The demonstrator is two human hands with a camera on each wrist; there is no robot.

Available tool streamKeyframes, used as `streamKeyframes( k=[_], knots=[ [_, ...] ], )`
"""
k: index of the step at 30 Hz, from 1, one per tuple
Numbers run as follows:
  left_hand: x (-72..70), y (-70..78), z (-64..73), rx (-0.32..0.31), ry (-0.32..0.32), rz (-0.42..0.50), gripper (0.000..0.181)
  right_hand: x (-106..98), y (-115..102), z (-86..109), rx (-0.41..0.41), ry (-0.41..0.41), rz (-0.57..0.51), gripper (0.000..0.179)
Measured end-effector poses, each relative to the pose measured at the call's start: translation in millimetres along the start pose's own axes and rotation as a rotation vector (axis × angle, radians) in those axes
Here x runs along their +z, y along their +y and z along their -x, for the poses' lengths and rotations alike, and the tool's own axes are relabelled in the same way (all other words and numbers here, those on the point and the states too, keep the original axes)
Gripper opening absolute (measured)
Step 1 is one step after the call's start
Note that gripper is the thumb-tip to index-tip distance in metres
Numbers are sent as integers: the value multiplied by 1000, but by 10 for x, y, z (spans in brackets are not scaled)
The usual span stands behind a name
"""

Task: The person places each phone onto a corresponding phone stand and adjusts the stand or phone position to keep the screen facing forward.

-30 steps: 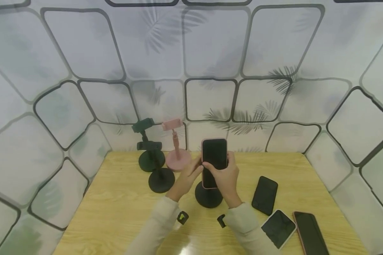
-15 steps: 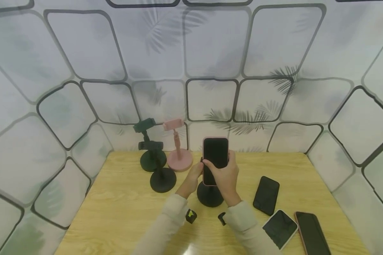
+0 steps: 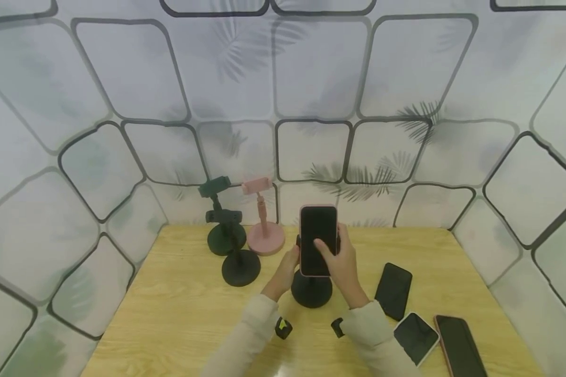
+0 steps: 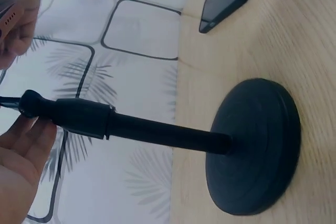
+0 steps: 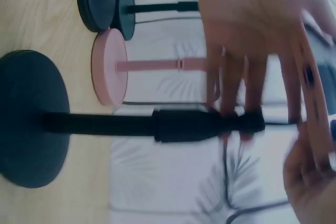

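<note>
Soft, even light fills the head view, with only faint shadows on the bench, and a white shiny spot glows at its near edge. That view is a little fuzzy and looks stretched toward its sides. The left wrist view is bluer and dimmer, while in the right wrist view the hands are smeary and the wall is milky and blurry.

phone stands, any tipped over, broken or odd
Nothing stands out: the pink stand, green stand, left black stand and right black stand all stand upright with no visible break, though the held phone mostly hides the right one's top.
</note>
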State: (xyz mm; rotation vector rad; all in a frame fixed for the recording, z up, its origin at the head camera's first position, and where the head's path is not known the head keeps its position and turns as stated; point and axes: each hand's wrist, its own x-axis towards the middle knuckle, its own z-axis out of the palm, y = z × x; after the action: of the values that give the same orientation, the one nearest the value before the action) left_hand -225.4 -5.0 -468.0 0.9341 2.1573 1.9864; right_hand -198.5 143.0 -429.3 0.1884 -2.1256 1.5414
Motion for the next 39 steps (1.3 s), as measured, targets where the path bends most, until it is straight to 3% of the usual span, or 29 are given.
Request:
streamKeyframes(
  k=[3, 7, 10, 14, 17, 19, 21, 23, 26, 28, 32, 39],
  knots=[
    [-1, 49, 55, 13, 139, -24, 47, -137, 120, 25, 22, -77, -184, 34],
    [-21, 169, 165, -42, 452, -65, 30, -223, 302, 89, 74, -92, -232, 40],
    [-58, 188, 248, -89, 672, -119, 25, -208, 433, 174, 64, -68, -133, 29],
    [-173, 15, 308, -43, 931, -125, 28, -144, 554, 288, 5, -59, 52, 30],
    [-334, -158, 309, 6, 1071, -120, 37, -90, 581, 353, -25, -94, 169, 40],
    [-476, -247, 294, 9, 1126, -157, 41, -48, 591, 391, -53, -117, 260, 44],
    [-633, -299, 274, 1, 1122, -193, 48, -1, 605, 424, -108, -130, 368, 44],
    [-797, -332, 251, -19, 1070, -244, 53, 49, 632, 449, -202, -104, 494, 38],
    [-1007, -368, 228, -95, 919, -308, 59, 116, 687, 461, -339, -16, 621, 27],
    [-1102, -369, 220, -158, 817, -336, 59, 149, 716, 459, -382, 35, 629, 25],
    [-1202, -387, 221, -254, 673, -386, 47, 210, 745, 434, -381, 73, 581, 30],
    [-1226, -451, 216, -225, 610, -415, 20, 188, 743, 351, -260, 66, 515, 27]
  ],
)
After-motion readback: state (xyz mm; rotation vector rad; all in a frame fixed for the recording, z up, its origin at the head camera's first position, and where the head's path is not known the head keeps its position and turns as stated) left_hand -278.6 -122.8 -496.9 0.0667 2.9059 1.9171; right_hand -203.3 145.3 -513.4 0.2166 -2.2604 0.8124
